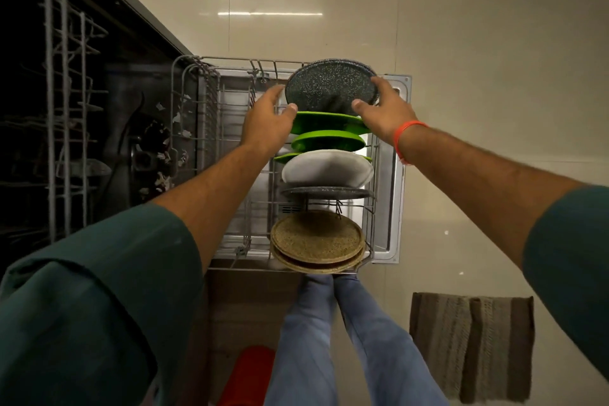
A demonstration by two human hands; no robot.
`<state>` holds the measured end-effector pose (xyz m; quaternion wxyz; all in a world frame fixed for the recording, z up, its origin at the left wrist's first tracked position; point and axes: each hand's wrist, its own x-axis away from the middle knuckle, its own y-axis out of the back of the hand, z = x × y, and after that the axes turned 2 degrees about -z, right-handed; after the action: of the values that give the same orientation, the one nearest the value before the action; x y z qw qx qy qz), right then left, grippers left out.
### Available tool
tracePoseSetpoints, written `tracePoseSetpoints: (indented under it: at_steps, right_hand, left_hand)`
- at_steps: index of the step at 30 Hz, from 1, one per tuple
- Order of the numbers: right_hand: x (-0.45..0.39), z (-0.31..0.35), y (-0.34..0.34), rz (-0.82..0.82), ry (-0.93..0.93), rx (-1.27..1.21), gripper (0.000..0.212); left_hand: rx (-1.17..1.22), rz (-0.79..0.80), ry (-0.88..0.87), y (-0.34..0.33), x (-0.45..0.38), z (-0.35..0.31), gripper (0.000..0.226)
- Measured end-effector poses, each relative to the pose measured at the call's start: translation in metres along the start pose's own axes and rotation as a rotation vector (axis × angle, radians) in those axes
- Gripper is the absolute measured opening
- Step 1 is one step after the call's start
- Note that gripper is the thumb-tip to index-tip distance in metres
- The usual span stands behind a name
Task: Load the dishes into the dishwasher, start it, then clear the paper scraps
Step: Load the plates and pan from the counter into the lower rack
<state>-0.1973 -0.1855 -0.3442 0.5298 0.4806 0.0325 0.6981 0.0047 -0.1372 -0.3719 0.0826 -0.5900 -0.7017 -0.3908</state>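
A dark speckled plate (329,86) stands on edge at the far end of the pulled-out lower rack (184,82). My left hand (268,122) grips its left rim and my right hand (385,109) grips its right rim. Behind it in the rack's right row stand green plates (326,123), a white plate (326,168), another dark speckled plate (326,192) and two tan plates (316,241). Torn paper scraps (164,142) lie inside the open dishwasher (125,148) to the left of the rack.
The upper rack (56,92) juts out at the left, dark and close to my left arm. The open door (393,175) lies under the lower rack. A striped brown mat (471,343) lies on the tile floor at the right, a red object (247,372) near my legs.
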Motion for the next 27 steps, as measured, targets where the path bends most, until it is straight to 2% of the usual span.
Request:
tracePoseSetpoints:
  at_steps: [8, 17, 22, 27]
  right_hand:
    - [0.068, 0.005, 0.000, 0.057, 0.005, -0.081, 0.063]
    - [0.182, 0.053, 0.033, 0.136, 0.080, -0.273, 0.063]
    - [0.261, 0.085, 0.066, 0.189, 0.210, -0.382, 0.062]
    - [0.347, 0.114, 0.092, 0.246, 0.373, -0.461, 0.058]
  left_hand:
    - [0.239, -0.075, 0.180, 0.012, 0.078, -0.008, 0.053]
    - [0.431, -0.109, 0.134, 0.028, 0.226, -0.065, 0.056]
    - [0.562, -0.203, 0.035, 0.057, 0.313, -0.121, 0.056]
    - [0.652, -0.376, -0.063, 0.097, 0.404, -0.154, 0.055]
